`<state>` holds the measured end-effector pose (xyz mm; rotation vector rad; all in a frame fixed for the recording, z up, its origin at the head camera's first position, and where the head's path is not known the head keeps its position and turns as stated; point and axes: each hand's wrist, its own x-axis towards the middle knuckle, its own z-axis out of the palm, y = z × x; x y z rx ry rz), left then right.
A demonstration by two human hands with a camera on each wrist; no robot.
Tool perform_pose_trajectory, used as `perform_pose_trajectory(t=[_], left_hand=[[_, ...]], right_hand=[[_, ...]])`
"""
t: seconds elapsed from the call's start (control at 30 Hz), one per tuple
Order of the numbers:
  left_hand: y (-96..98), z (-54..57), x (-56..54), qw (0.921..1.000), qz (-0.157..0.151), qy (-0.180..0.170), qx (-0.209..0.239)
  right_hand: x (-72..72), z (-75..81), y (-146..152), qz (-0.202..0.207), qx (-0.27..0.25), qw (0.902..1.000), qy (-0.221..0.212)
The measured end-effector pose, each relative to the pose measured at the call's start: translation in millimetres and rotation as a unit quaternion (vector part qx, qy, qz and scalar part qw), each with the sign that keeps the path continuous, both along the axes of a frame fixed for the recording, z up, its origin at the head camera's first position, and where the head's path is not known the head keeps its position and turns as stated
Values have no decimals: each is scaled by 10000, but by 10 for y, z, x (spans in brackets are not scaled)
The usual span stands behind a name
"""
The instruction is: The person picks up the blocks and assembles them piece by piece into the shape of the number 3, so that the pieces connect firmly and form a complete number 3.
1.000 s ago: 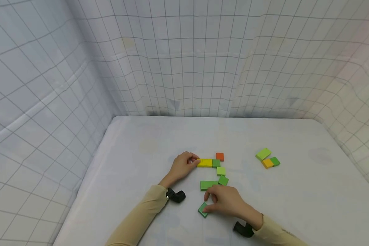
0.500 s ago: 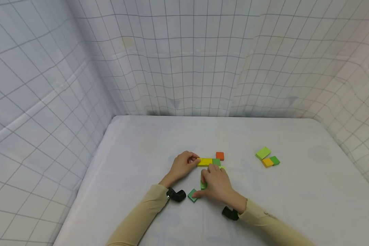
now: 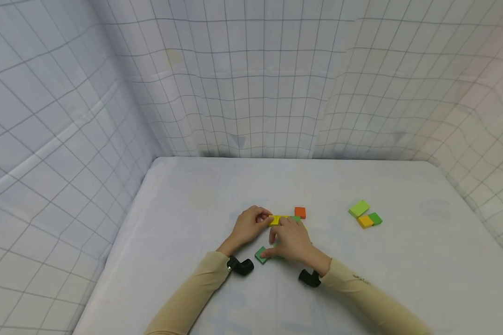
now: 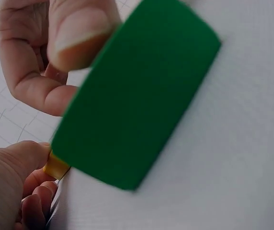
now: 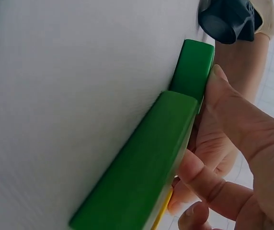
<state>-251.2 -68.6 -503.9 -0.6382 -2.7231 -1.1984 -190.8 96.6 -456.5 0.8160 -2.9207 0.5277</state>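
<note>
My left hand point(image 3: 248, 228) pinches the left end of a yellow block point(image 3: 275, 220) lying flat on the table. Close beside it, my right hand point(image 3: 292, 241) reaches over the row of blocks. Its thumb rests against a dark green block point(image 3: 260, 254), which fills much of the left wrist view. In the right wrist view, this dark green block point(image 5: 193, 64) meets the end of a longer green block point(image 5: 137, 165), with the right index finger along that block's side. A green square point(image 3: 296, 218) adjoins the yellow block. My right hand hides most of the other blocks from the head view.
A red-orange square point(image 3: 300, 212) lies just behind the row. Farther right are a lime block point(image 3: 359, 209), an orange block point(image 3: 365, 221) and a small green block point(image 3: 375, 218). Grid-patterned curtains point(image 3: 251, 83) surround the white table point(image 3: 193, 195). Black wrist cameras point(image 3: 241, 265) sit on both wrists.
My right hand has moved away from me and leftward, sliding the dark green block along with its thumb toward the longer green block. My left hand stays at the yellow block.
</note>
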Motion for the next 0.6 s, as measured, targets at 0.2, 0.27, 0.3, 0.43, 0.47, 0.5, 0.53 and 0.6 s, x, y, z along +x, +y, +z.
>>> perform_pose_trajectory(t=[0.2, 0.27, 0.3, 0.43, 0.47, 0.5, 0.53, 0.6], left_hand=[[-5, 14, 2, 10000, -6, 43, -61], [-6, 11, -3, 10000, -6, 41, -68], [-7, 10, -4, 10000, -1, 32, -70], [-8, 0, -9, 10000, -16, 32, -50], [-8, 0, -8, 10000, -16, 23, -47], [-8, -4, -9, 10000, -18, 22, -44], [-8, -6, -10, 10000, -13, 16, -50], [-11, -9, -9, 10000, -19, 10, -47]], right_hand=[[-38, 16, 11, 36, 10, 9999, -98], [-44, 22, 16, 92, -55, 9999, -101], [-48, 22, 18, 128, -81, 9998, -98], [-66, 13, 28, 256, -178, 9995, -65], [-72, 10, 29, 279, -205, 9994, -69], [-77, 5, 30, 316, -240, 9992, -56], [-83, 3, 32, 335, -271, 9991, -56], [-88, 1, 36, 378, -329, 9987, -71]])
